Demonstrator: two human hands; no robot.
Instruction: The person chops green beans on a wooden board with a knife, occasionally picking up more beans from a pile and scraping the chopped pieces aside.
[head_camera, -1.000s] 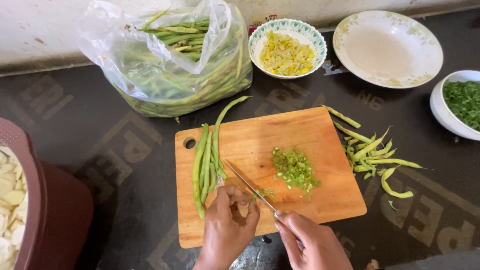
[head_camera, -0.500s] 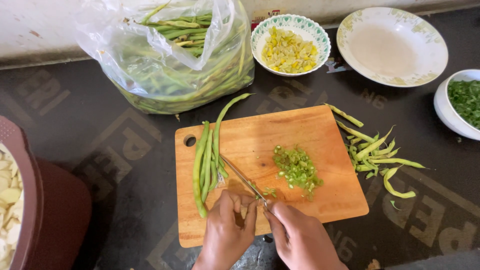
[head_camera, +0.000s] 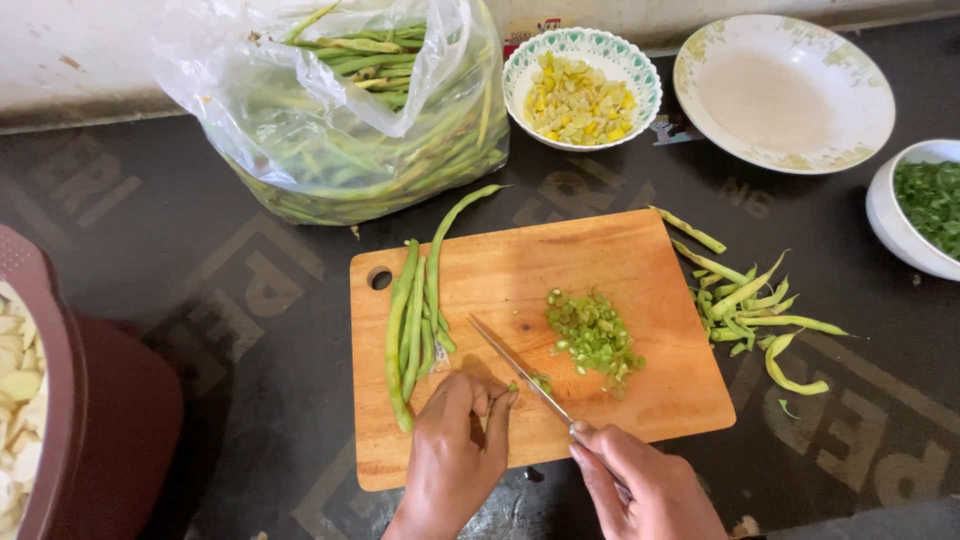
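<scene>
A wooden cutting board (head_camera: 610, 250) lies on the dark counter. Several whole green beans (head_camera: 412, 320) lie along its left side, and a small heap of chopped bean pieces (head_camera: 592, 334) sits near its middle. My left hand (head_camera: 455, 452) rests on the board's front edge, fingers curled over the ends of beans I can barely see. My right hand (head_camera: 645, 488) grips a knife (head_camera: 520, 370) whose blade slants up-left across the board, right beside my left fingertips.
A clear plastic bag of green beans (head_camera: 350, 120) stands behind the board. At the back are a patterned bowl of yellow pieces (head_camera: 582, 90) and a shallow white plate (head_camera: 785, 90). Bean trimmings (head_camera: 750, 300) lie right of the board, a white bowl of greens (head_camera: 925, 205) beyond. A maroon container (head_camera: 70, 420) stands left.
My right hand and the knife have shifted a little; the blade still lies by my left fingertips. The view moved slightly. The chopped heap looks the same.
</scene>
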